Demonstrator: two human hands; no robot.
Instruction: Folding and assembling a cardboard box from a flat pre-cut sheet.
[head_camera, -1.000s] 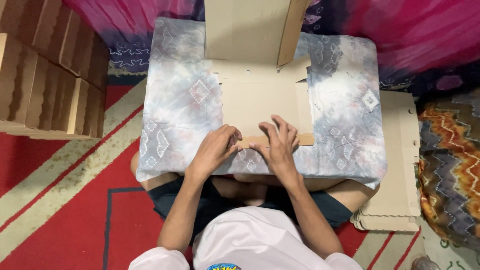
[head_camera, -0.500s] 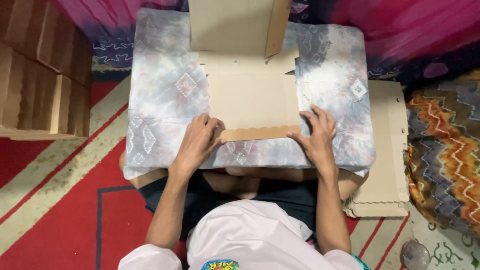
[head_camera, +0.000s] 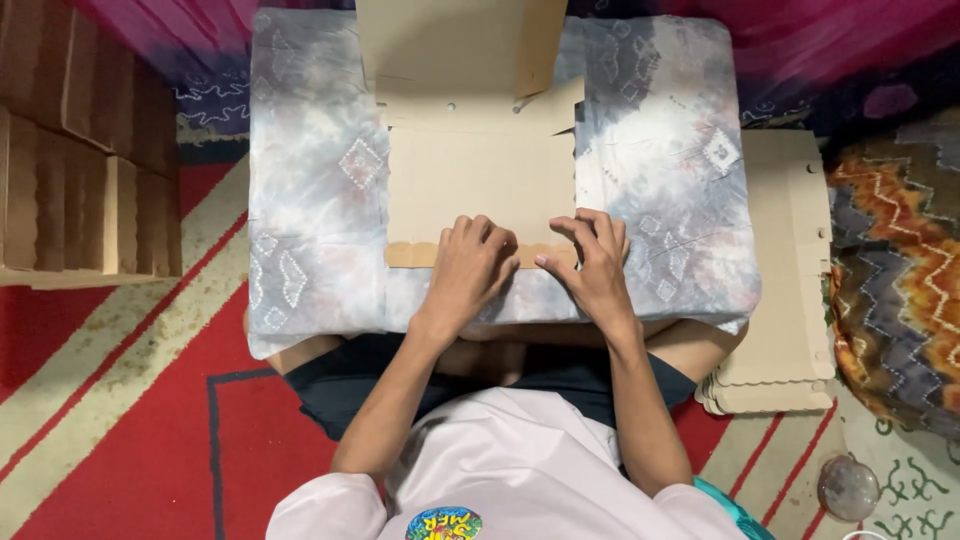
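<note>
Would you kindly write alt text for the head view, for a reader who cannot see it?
Both hands, left hand and right hand, press the scalloped front flap of a flat cardboard box lying on a grey patterned cushion. Flat box blanks are stacked at the right.

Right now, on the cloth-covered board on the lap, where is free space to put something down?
Two bare strips of the grey patterned cloth flank the cardboard box: one at its left, toward the stacked boxes, one at its right, toward the pile of flat cardboard. The near middle is crowded: left hand and right hand press the box's front flap.
</note>
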